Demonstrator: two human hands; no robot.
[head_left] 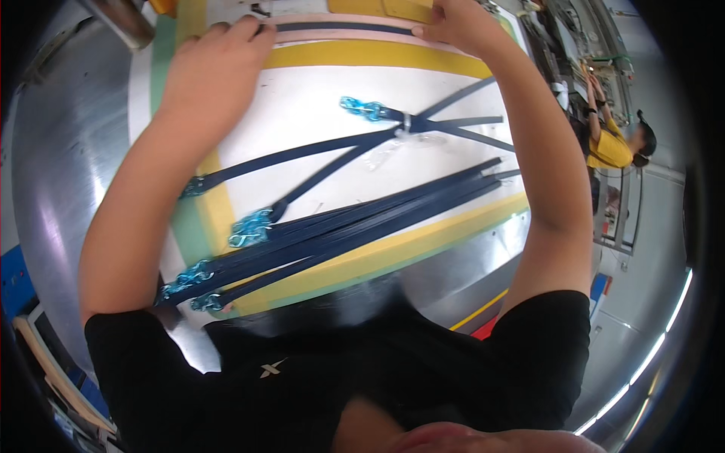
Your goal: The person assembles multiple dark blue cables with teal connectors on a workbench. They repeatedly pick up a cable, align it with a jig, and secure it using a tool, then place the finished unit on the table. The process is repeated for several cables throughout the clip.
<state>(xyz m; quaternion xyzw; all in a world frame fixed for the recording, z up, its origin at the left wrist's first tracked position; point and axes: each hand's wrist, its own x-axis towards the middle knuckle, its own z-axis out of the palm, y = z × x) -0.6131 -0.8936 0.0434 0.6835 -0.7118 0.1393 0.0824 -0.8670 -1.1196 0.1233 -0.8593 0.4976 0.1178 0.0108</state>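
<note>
A dark blue strap (343,27) lies stretched across a pale pink strip at the far side of the white board (302,98). My left hand (219,64) is at its left end, fingers bent down over it. At its right end, my right hand (461,26) has thumb and fingers closed on the strap. Nearer to me, several dark blue straps (325,155) cross and are gathered by a clear tie (406,122). Their ends carry shiny turquoise wrapped pieces (251,228). A bundle of similar straps (355,219) lies along the near edge.
Yellow and green tape (377,264) borders the board. A metal post (124,21) stands at the upper left, beside a curved shiny metal surface (68,158). Off to the right, a person in a yellow top (610,147) is at another workstation.
</note>
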